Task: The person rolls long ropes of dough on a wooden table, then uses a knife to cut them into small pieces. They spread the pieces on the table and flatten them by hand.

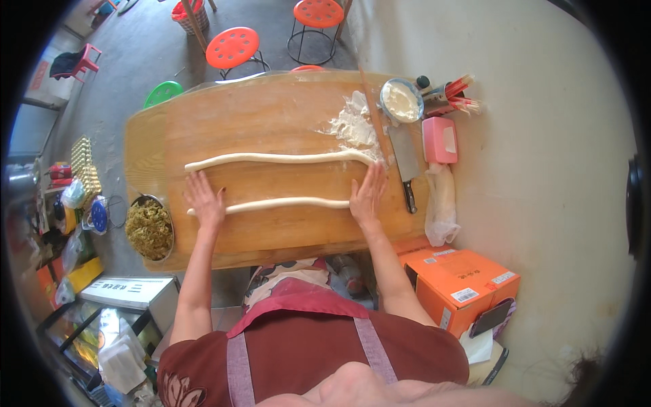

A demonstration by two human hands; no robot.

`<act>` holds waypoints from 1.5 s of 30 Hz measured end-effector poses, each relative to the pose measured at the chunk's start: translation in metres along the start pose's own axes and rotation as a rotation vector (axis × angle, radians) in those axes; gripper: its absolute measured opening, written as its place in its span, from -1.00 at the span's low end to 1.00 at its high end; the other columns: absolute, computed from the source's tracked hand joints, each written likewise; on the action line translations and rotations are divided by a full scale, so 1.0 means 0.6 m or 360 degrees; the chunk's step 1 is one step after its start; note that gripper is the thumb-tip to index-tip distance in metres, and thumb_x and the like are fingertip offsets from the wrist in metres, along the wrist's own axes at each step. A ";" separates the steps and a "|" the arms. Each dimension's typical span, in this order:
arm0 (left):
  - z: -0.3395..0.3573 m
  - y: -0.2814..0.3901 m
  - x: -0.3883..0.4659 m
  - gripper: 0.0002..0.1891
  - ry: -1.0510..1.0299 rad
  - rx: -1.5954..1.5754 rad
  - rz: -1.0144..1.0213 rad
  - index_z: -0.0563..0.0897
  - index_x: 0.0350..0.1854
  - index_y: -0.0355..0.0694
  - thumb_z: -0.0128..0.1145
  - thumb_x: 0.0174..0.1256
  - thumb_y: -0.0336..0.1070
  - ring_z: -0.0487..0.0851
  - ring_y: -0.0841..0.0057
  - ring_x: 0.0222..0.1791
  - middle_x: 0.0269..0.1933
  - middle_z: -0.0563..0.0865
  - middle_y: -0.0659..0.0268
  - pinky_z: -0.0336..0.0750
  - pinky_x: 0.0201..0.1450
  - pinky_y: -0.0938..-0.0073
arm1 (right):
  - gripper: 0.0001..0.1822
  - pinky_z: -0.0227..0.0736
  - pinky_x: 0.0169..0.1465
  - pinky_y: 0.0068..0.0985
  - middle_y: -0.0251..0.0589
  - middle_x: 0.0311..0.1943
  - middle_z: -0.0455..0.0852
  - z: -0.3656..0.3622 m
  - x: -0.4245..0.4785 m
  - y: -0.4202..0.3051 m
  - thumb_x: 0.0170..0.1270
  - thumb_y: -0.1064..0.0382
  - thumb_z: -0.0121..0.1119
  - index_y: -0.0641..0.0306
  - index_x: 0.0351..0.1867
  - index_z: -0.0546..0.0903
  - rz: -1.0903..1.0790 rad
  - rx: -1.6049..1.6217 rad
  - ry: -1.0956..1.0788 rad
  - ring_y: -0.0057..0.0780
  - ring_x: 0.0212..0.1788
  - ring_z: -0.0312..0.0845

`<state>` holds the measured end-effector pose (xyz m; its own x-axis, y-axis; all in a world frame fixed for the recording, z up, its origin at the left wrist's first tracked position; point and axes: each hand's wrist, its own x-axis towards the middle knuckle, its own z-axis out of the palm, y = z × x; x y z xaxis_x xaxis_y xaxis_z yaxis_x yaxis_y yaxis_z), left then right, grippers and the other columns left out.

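Two long dough ropes lie side by side across the wooden board (264,117). On the nearer dough rope (287,203), my left hand (204,198) rests flat close to its left end, with a short tip showing beyond the wrist. My right hand (368,196) lies over the right end of that same rope, which is hidden under the palm. Its fingertips reach the right end of the farther dough rope (274,158). Both hands have their fingers extended and grip nothing. Loose flour (353,124) is spread at the board's upper right.
Right of the ropes lie a cleaver (406,157), a bowl of flour (402,100), a pink box (440,140) and a plastic bag (441,208). A bowl of chopped greenish filling (149,229) stands at the left edge. An orange carton (463,277) sits near my right elbow.
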<state>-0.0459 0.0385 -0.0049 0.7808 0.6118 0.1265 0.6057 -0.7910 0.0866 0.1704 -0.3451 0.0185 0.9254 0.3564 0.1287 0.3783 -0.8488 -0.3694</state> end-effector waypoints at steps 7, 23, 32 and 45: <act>0.029 0.329 0.151 -0.28 0.0108 -0.0639 0.0588 0.39 0.56 -0.18 0.30 0.40 -0.09 0.26 0.10 0.63 0.58 0.39 0.02 -0.05 0.67 -0.16 | -0.26 -0.19 0.68 0.09 0.19 0.66 0.09 0.128 0.162 -0.176 0.45 0.16 0.13 0.33 0.60 0.23 -0.0404 0.0233 -0.0007 0.04 0.72 -0.11; 0.016 0.228 0.098 -0.24 -0.0130 -0.0455 0.0638 0.35 0.60 -0.09 0.30 0.39 -0.07 0.18 0.13 0.67 0.65 0.31 0.20 -0.03 0.64 -0.27 | -0.23 -0.15 0.69 0.01 0.21 0.66 0.08 0.048 0.254 -0.045 0.51 0.11 0.15 0.34 0.64 0.16 -0.0756 0.0134 -0.0117 0.12 0.72 -0.16; -0.042 0.191 -0.161 -0.32 -0.0351 -0.0600 0.0728 0.46 0.53 0.00 0.35 0.33 -0.19 0.18 0.17 0.68 0.64 0.33 0.26 -0.08 0.68 -0.14 | -0.30 -0.10 0.69 -0.04 0.20 0.61 0.21 0.108 0.268 -0.030 0.50 0.20 0.12 0.38 0.59 0.23 -0.0633 0.0131 -0.0184 0.12 0.67 0.02; -0.064 0.130 -0.138 -0.37 -0.0432 -0.0788 0.0740 0.51 0.44 -0.11 0.36 0.30 -0.28 0.21 0.28 0.68 0.63 0.36 0.22 -0.02 0.65 -0.13 | -0.29 -0.28 0.74 -0.08 -0.17 0.71 0.05 0.060 0.109 -0.158 0.59 0.04 -0.01 0.02 0.69 0.15 -0.1318 -0.0049 -0.1063 -0.15 0.74 -0.16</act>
<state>-0.0692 -0.0740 0.0295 0.9898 0.1414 0.0150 0.1122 -0.8416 0.5283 0.1940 -0.2273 0.0288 0.1827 0.9615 -0.2054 0.8935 -0.2495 -0.3733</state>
